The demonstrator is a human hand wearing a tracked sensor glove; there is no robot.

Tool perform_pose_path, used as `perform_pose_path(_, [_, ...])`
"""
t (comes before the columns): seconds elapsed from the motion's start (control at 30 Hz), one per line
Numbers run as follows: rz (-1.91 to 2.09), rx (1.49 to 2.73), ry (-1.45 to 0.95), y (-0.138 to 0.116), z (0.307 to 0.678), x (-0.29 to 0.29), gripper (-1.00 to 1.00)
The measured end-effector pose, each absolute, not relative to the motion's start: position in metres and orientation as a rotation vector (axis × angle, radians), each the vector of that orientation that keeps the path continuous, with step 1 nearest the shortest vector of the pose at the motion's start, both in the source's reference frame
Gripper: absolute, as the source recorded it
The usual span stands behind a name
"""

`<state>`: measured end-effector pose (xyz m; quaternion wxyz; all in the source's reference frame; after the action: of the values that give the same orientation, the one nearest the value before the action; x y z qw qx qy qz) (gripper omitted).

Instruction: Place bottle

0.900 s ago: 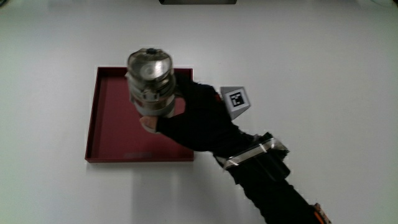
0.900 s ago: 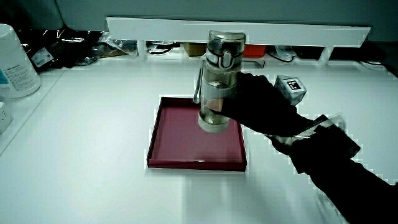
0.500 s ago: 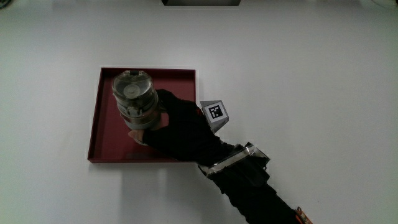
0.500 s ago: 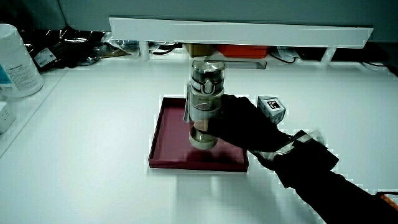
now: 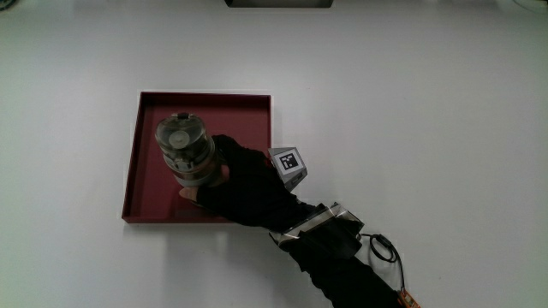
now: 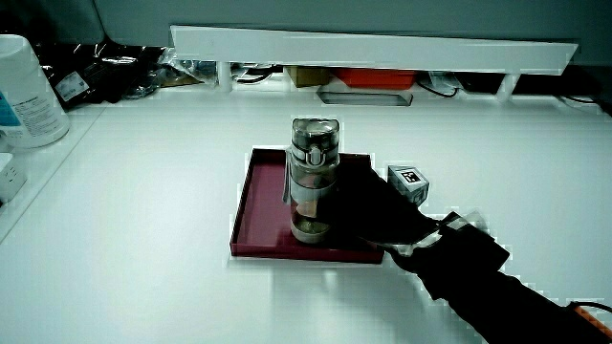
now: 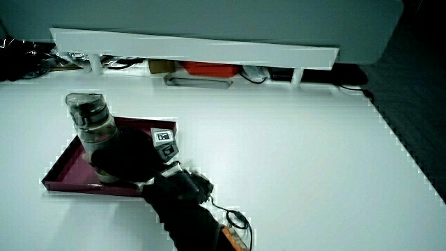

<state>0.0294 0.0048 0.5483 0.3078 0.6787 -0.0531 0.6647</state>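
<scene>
The hand (image 5: 244, 181) is gripping a clear bottle (image 5: 184, 152) with its fingers curled around the lower body of the bottle. The bottle is standing upright inside a dark red tray (image 5: 147, 137), in the part of the tray nearer to the person, and in the main view it is appearing in the centre-left of the frame. In a side view the bottle (image 6: 312, 191) is showing a metallic cap and a base that is sitting at or just above the tray floor (image 6: 263, 205); whether the base is fully touching the floor cannot be told. In both side views the hand (image 6: 375, 214) is lying over the tray edge nearest the person, with the forearm (image 6: 478, 287) running toward the lower corner of the frame. A small patterned cube (image 5: 288, 163) is sitting on the back of the hand, just beside the tray wall. The tray is resting flat on the white table (image 5: 428, 103). In a side view the bottle (image 7: 93, 125) and the hand (image 7: 125, 157) are occupying the lower left of the frame, with the tray wall (image 7: 59, 166) showing beside them. A low white partition (image 6: 373, 43) is running along the table at the upper part of the frame.
</scene>
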Motion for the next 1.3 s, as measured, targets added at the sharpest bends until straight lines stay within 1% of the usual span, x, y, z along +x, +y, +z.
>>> perform_pose_path(0.07, [1.775, 1.767, -0.141, 0.006, 0.549, 0.029, 0.0])
perform_pose_path(0.1, [1.769, 1.781, -0.142, 0.007, 0.551, 0.03, 0.0])
perform_pose_path(0.4, [1.766, 1.792, -0.134, 0.009, 0.554, 0.032, -0.36])
perform_pose_path(0.53, [1.749, 1.772, -0.123, 0.01, 0.553, 0.032, -0.52])
perform_pose_path(0.6, [1.729, 1.759, -0.156, 0.009, 0.555, 0.031, -0.6])
perform_pose_path(0.7, [1.746, 1.733, -0.193, 0.007, 0.551, 0.034, -0.72])
perform_pose_path(0.73, [1.748, 1.713, -0.209, 0.006, 0.546, 0.036, -0.76])
perform_pose_path(0.83, [1.703, 1.716, -0.248, 0.002, 0.53, 0.045, -0.88])
perform_pose_path(0.87, [1.716, 1.688, -0.269, 0.001, 0.524, 0.048, -0.92])
perform_pose_path(0.93, [1.683, 1.701, -0.29, 0.0, 0.516, 0.057, -1.0])
perform_pose_path(0.97, [1.69, 1.675, -0.3, 0.0, 0.512, 0.061, -1.0])
perform_pose_path(1.03, [1.652, 1.685, -0.283, -0.001, 0.501, 0.071, -1.0])
perform_pose_path(1.07, [1.662, 1.65, -0.275, 0.0, 0.493, 0.076, -1.0])
perform_pose_path(1.2, [1.658, 1.702, -0.341, -0.003, 0.484, 0.099, -1.0])
perform_pose_path(1.23, [1.613, 1.734, -0.324, -0.003, 0.478, 0.104, -1.0])
perform_pose_path(1.3, [1.618, 1.723, -0.35, -0.004, 0.467, 0.113, -1.0])
